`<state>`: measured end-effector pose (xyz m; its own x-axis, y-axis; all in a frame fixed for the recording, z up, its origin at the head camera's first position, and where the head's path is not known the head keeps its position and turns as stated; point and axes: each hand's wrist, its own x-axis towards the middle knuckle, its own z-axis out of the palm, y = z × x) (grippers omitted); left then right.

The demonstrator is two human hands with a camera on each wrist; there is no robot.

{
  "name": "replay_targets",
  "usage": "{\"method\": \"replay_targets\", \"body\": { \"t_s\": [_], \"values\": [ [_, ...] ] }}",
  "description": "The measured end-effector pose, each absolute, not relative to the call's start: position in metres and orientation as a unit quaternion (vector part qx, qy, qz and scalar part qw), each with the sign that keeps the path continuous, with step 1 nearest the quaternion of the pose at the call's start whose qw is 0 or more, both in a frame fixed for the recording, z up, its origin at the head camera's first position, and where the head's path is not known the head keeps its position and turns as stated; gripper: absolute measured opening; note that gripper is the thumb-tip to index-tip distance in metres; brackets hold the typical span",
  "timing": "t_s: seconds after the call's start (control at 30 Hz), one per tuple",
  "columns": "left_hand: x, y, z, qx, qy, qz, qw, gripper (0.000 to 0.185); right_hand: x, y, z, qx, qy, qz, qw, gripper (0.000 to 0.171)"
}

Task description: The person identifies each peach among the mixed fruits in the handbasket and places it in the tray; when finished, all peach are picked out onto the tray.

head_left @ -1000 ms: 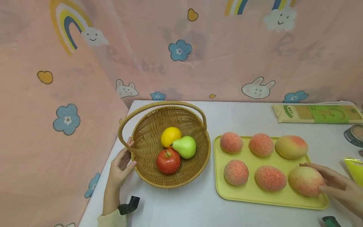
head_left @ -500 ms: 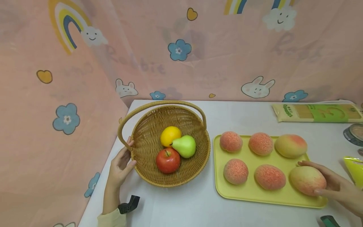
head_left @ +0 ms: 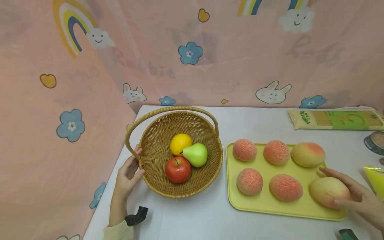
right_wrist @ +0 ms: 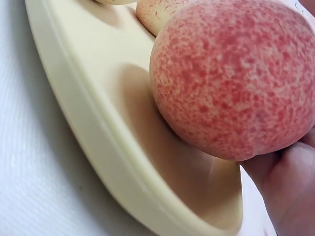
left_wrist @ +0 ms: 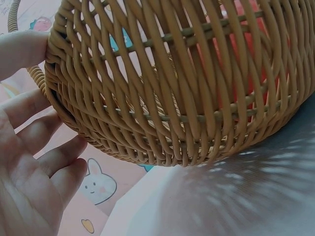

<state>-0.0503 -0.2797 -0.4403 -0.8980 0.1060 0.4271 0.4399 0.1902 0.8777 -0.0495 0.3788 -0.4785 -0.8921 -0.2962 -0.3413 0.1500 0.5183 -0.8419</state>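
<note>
A wicker basket (head_left: 207, 173) with an arched handle stands at the left, holding a red apple (head_left: 178, 170), a green pear (head_left: 196, 155) and a yellow lemon-like fruit (head_left: 180, 144). My left hand (head_left: 127, 176) grips its left rim, thumb toward the front and fingers along the side; the left wrist view shows the outer weave (left_wrist: 187, 88) close up. At the right end of the yellow tray (head_left: 270, 210), my right hand (head_left: 358, 196) holds a pale peach (head_left: 328, 191) between thumb and fingers. In the right wrist view this peach (right_wrist: 236, 73) shows a red-speckled side.
Several more peach-like fruits, among them a speckled one (head_left: 286, 187) and a yellow-red one (head_left: 308, 154), lie in two rows on the tray. Behind are a noodle packet (head_left: 336, 120) and, to the right, a round tin (head_left: 375, 142) and a yellow-green packet (head_left: 376, 180).
My right hand and the peach have shifted slightly right on the tray, and the peach has turned, showing less red in the head view. The left hand and basket stay put.
</note>
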Motion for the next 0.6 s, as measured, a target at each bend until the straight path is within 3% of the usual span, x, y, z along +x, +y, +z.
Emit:
{"method": "replay_targets", "body": {
  "t_s": [0.17, 0.6],
  "values": [
    [-0.050, -0.280, -0.440, -0.176, -0.760, -0.611, 0.134, 0.062, -0.049, 0.379, -0.476, -0.084, 0.845, -0.494, 0.188, 0.077],
    [-0.050, -0.280, -0.440, -0.188, -0.755, -0.613, 0.136, 0.062, -0.047, 0.392, -0.484, -0.088, 0.832, -0.521, 0.171, 0.072]
  ]
}}
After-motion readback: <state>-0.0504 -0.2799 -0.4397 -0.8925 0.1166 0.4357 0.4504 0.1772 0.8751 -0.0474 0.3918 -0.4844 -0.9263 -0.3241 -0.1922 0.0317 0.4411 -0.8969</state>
